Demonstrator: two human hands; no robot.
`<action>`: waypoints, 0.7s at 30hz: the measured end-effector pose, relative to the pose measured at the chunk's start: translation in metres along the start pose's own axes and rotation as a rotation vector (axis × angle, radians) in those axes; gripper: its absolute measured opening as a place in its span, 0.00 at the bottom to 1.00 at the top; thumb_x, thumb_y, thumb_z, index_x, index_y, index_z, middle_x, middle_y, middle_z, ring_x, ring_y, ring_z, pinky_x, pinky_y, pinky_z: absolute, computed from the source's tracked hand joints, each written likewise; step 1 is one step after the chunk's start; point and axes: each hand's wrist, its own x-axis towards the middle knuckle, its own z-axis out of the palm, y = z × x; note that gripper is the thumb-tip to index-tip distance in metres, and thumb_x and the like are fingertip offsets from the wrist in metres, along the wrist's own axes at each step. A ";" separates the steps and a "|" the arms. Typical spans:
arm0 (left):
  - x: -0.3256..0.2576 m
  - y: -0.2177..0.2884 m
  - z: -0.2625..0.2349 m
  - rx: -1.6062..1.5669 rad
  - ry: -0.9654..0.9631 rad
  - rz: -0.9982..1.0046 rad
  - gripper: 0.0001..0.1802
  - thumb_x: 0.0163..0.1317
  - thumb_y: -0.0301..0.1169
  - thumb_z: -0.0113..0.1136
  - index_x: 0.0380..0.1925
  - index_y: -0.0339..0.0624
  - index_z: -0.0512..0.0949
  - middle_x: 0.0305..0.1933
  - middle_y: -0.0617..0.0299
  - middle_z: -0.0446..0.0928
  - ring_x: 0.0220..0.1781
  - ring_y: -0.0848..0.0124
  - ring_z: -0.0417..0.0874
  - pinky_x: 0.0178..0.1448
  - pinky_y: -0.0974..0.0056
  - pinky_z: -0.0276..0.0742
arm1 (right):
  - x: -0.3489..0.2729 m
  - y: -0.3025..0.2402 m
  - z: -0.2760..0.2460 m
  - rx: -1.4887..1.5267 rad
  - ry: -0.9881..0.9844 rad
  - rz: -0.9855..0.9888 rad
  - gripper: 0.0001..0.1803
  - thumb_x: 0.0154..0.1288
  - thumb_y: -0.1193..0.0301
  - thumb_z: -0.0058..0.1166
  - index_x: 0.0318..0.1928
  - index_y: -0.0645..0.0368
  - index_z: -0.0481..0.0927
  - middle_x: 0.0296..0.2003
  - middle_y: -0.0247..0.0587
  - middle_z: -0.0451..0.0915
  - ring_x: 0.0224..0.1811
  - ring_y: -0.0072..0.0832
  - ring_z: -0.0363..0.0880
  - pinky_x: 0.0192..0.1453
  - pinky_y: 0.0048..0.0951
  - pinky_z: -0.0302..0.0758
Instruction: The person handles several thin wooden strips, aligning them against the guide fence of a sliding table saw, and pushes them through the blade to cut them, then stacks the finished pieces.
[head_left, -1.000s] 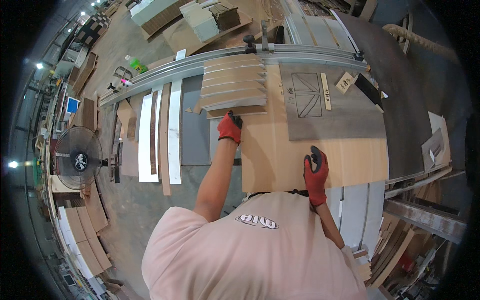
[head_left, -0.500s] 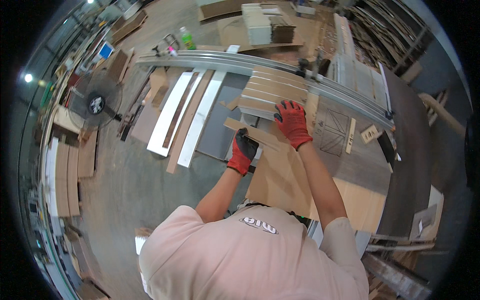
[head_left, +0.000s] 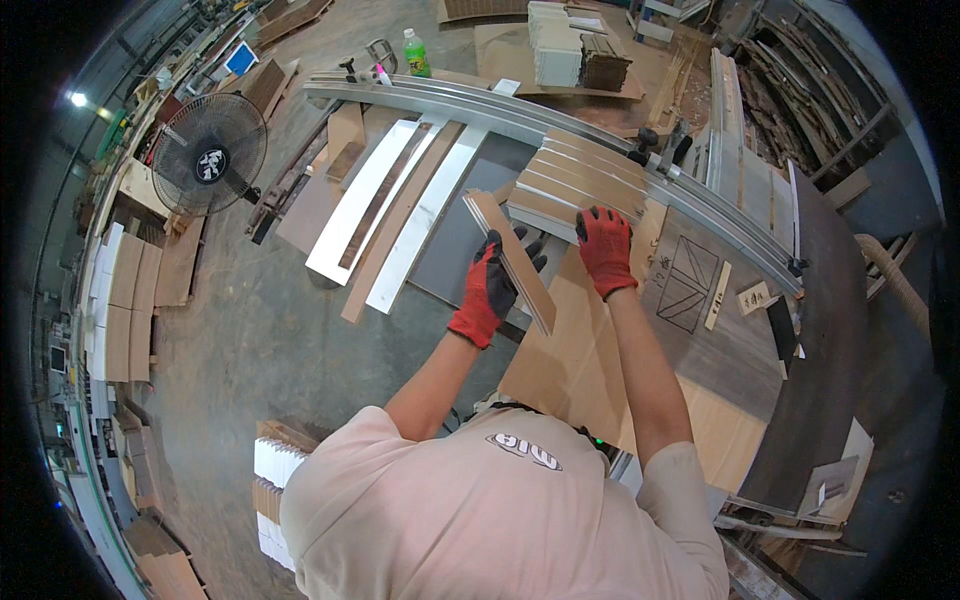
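Note:
A short brown wooden strip (head_left: 520, 268) with a pale grooved edge is held tilted in my left hand (head_left: 490, 287), which is closed around it. My glove there is red with black fingers. Beyond it lies a row of brown boards (head_left: 585, 172) with white edges, set side by side on the table. My right hand (head_left: 606, 250), in a red glove, rests its fingertips at the near right corner of this row. Its fingers are slightly bent, and I see nothing gripped in them. A tan panel (head_left: 565, 345) lies below both hands.
A metal rail (head_left: 450, 105) runs across behind the boards. Long white and brown strips (head_left: 428, 220) lie at left. A pencil-marked grey panel (head_left: 690, 285) with small wood pieces is at right. A fan (head_left: 210, 155) stands left; a green bottle (head_left: 416, 52) stands beyond the rail.
My left hand has lifted and turned the strip from lying nearly crosswise to a steeper slant, away from the row. My right hand stays at the row's near edge. The whole view has shifted slightly.

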 end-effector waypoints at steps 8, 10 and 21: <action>-0.001 -0.015 -0.002 0.075 0.099 0.066 0.28 0.73 0.49 0.47 0.65 0.45 0.62 0.64 0.53 0.70 0.61 0.53 0.77 0.62 0.49 0.75 | 0.004 0.003 -0.009 0.122 0.036 0.040 0.22 0.49 0.65 0.67 0.48 0.50 0.80 0.48 0.43 0.78 0.53 0.45 0.74 0.59 0.46 0.69; 0.000 -0.018 -0.004 0.031 0.084 0.060 0.30 0.73 0.52 0.45 0.66 0.46 0.61 0.67 0.52 0.69 0.62 0.54 0.76 0.64 0.51 0.74 | 0.004 0.000 -0.013 0.121 0.033 0.057 0.23 0.48 0.65 0.68 0.48 0.50 0.80 0.48 0.43 0.78 0.53 0.46 0.74 0.59 0.46 0.69; 0.004 -0.027 0.001 -0.141 -0.046 -0.024 0.34 0.71 0.60 0.41 0.65 0.48 0.63 0.64 0.52 0.71 0.64 0.56 0.73 0.66 0.50 0.71 | -0.071 -0.061 -0.082 0.748 -0.022 0.146 0.23 0.50 0.63 0.69 0.46 0.57 0.82 0.44 0.49 0.78 0.44 0.46 0.79 0.48 0.43 0.77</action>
